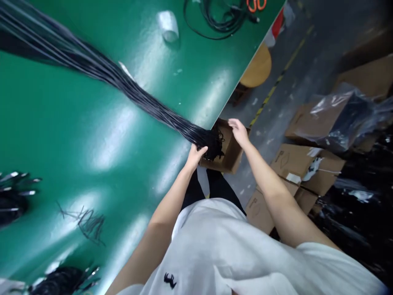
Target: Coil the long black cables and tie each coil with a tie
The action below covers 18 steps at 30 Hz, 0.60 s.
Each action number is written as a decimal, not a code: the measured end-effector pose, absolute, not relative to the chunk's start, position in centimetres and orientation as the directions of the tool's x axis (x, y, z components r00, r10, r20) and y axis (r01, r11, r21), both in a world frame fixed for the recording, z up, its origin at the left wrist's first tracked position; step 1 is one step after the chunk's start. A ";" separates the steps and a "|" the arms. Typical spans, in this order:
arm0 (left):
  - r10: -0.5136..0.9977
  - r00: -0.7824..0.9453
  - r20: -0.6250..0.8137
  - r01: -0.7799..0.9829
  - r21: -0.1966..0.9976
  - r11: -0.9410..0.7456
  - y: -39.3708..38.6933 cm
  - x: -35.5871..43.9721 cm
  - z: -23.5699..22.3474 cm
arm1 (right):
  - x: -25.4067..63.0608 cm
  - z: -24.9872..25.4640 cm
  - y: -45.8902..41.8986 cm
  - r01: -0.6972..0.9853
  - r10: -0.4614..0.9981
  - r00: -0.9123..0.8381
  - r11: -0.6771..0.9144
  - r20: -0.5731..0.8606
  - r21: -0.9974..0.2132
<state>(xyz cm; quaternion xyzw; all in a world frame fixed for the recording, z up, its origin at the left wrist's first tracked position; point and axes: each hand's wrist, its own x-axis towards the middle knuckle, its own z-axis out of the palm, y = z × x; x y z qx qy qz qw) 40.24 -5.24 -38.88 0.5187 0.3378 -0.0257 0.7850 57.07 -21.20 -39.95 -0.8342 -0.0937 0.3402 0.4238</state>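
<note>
A long bundle of black cables (pixel 147 100) runs across the green table from the upper left to the table's edge, where its tangled ends hang over. My left hand (pixel 195 156) grips the bundle near that end; its thumb shows, while the other fingers are partly hidden by the cables. Over the far side of an opened cardboard box (pixel 229 157), my right hand (pixel 238 132) is held apart from the cables, fingers stretched out and holding nothing. The box sits just beyond the table edge, below the cable ends.
On the green table (pixel 92 123) lie a clear tape roll (pixel 168 26), a coiled black cable (pixel 221 24), orange-handled scissors (pixel 256 5), loose thin ties (pixel 87 223) and more cable bundles (pixel 61 280). A round stool (pixel 258 65) and cardboard cartons (pixel 307 168) stand right.
</note>
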 end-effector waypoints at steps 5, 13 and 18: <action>0.232 0.812 -0.535 0.384 0.790 0.478 -6.2 37.5 -38.5 | 53.7 -45.8 -23.0 0.093 0.505 0.617 -0.809 -0.604 -0.581; 0.377 0.737 -0.561 0.393 0.810 0.436 -6.1 33.4 -41.5 | 49.6 -50.5 -16.3 0.123 0.788 0.369 -0.567 -0.493 -0.814; 0.347 0.637 -0.689 0.641 0.723 0.257 -8.7 29.7 -43.9 | 42.9 -45.6 -20.0 -0.136 0.850 0.247 -0.445 -0.466 -0.885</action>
